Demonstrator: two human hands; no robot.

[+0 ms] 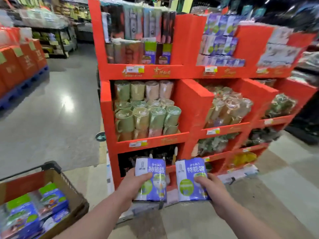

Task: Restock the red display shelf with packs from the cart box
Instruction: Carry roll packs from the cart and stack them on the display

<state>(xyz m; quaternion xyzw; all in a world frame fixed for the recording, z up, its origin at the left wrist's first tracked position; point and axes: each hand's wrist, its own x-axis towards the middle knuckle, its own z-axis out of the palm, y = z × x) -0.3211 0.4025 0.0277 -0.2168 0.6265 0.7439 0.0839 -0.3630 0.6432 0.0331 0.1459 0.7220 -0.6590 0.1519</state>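
Note:
I hold two purple-and-white packs upright in front of the red display shelf [181,71]. My left hand [133,183] grips the left pack [151,171] by its left edge, thumb across the front. My right hand [212,187] grips the right pack [188,171] by its right edge. Both packs hover low, level with the shelf's bottom compartment. At the lower left a brown cart box [72,192] in a wire cart holds several more purple, green and white packs [34,209]. Matching purple packs [221,38] fill the shelf's upper middle compartment.
The shelf's middle row holds wrapped green and pink mugs [146,109] and wrapped cups [227,106]. Red cartons on a blue pallet [22,62] stand at the far left across a grey floor aisle [51,109]. Dark goods lie at the far right.

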